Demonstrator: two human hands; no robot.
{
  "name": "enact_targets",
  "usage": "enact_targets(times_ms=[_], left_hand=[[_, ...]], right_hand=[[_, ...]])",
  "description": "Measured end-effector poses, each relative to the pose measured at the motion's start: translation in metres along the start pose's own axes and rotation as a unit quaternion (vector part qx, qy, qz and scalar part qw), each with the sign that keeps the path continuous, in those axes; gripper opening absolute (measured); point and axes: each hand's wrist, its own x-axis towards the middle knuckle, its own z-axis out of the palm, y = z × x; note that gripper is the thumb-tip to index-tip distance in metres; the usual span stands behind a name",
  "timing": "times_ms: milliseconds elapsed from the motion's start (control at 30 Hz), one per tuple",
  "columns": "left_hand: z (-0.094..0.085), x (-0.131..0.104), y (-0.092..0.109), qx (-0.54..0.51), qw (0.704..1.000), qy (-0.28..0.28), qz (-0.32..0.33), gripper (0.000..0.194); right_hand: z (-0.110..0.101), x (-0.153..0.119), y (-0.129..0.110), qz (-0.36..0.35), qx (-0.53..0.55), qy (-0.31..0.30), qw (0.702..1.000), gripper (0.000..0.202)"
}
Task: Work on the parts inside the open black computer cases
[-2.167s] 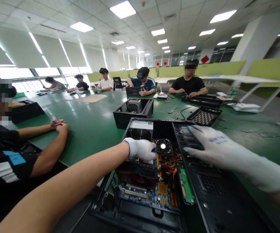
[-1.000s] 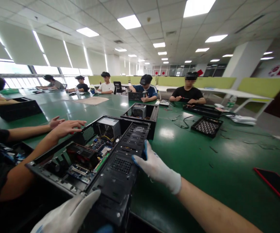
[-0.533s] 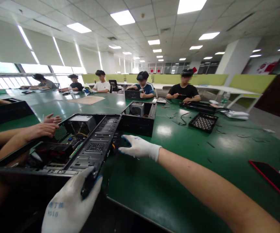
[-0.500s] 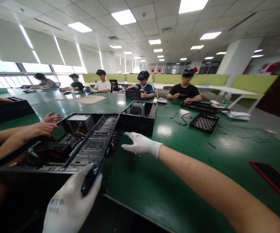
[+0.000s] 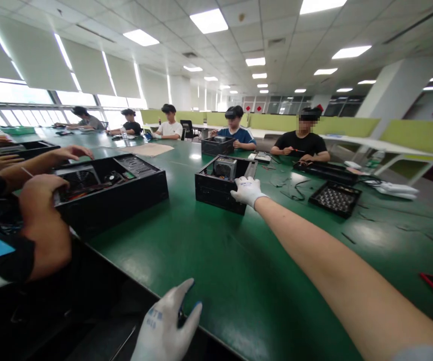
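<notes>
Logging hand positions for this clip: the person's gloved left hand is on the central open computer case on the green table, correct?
Not the left: the head view shows the gloved right hand on the central open computer case on the green table.

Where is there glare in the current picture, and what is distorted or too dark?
Head view: glare patches on the green table, deep shadow below it; head view: ceiling lights washed nearly white; head view: right forearm looks stretched, perhaps by the lens.

Head-worn view, facing forward and down.
Taken close above the near edge of a green table [image 5: 216,260].
</notes>
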Motion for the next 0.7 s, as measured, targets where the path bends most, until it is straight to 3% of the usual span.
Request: enact_targets(times_ms=[133, 333, 500, 700], left_hand=[[0.019, -0.007, 0.002, -0.007, 0.999, -0.003, 0.037, 0.044], [0.016, -0.007, 0.003, -0.010, 0.999, -0.019, 0.033, 0.044], [0.009, 0.009, 0.018, -0.028, 0.999, -0.023, 0.038, 0.043], [-0.013, 0.045, 0.058, -0.052, 0.996, -0.023, 0.072, 0.035]], right_hand=[[-0.004, 0.002, 0.001, -0.013, -0.023, 0.006, 1.000, 0.043], [-0.013, -0.026, 0.008, -0.057, -0.030, 0.024, 0.998, 0.048], [-0.028, -0.090, 0.025, -0.119, -0.026, 0.040, 0.992, 0.053], [-0.049, -0.195, 0.053, -0.194, 0.014, 0.074, 0.978, 0.049]])
